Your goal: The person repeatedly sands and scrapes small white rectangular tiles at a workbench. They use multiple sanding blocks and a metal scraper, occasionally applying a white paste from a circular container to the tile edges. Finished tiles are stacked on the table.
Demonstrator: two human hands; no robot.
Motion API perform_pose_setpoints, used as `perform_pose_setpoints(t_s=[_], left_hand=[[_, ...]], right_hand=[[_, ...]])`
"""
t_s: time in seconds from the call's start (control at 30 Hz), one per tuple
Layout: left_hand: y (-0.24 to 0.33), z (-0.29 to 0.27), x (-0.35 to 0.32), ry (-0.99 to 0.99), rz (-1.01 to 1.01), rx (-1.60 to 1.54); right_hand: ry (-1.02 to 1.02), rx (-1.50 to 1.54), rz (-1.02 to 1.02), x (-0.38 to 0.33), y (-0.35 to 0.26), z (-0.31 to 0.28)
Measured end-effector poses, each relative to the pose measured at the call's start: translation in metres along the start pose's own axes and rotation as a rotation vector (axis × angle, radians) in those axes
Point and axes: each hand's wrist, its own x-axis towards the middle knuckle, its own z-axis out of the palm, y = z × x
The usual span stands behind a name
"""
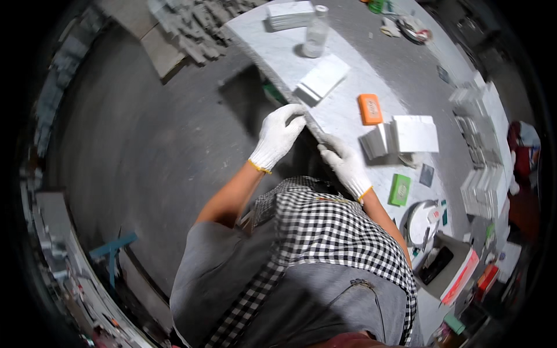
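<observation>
Both of my hands wear white gloves and meet at the near edge of a grey workbench (348, 87). My left hand (280, 134) curls its fingers around one end of a thin grey tile (313, 130), which shows edge-on along the bench edge. My right hand (346, 163) pinches the tile's other end. Close to my right hand, several white tiles (376, 141) lean against a flat white stack (415, 133). An orange block (369, 108) lies just beyond the hands.
A second white tile stack (322, 78), a clear plastic bottle (316, 32) and a tile pile (290, 15) sit further along the bench. A green block (400, 189), rows of tiles (481, 145) and an open box (448, 264) lie to the right. Grey floor (151, 145) spreads left.
</observation>
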Motion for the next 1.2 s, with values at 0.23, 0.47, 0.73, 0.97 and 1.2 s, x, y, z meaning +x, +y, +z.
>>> perform_pose_setpoints(t_s=[0.23, 0.47, 0.73, 0.97, 1.2], left_hand=[[-0.009, 0.026, 0.005, -0.058, -0.043, -0.067], [0.030, 0.060, 0.016, -0.064, 0.197, 0.190], [0.107, 0.134, 0.043, -0.229, 0.576, 0.391], [0.145, 0.197, 0.057, -0.329, 0.667, 0.778], [0.147, 0.229, 0.059, -0.360, 0.569, 1.036]], right_hand=[[-0.133, -0.218, -0.108, -0.012, -0.012, -0.009], [-0.017, -0.267, -0.065, -0.040, 0.005, -0.034], [0.255, -0.153, 0.023, -0.092, 0.039, -0.069], [0.475, 0.072, 0.084, -0.138, 0.102, -0.095], [0.660, 0.126, 0.261, -0.198, 0.110, -0.117]])
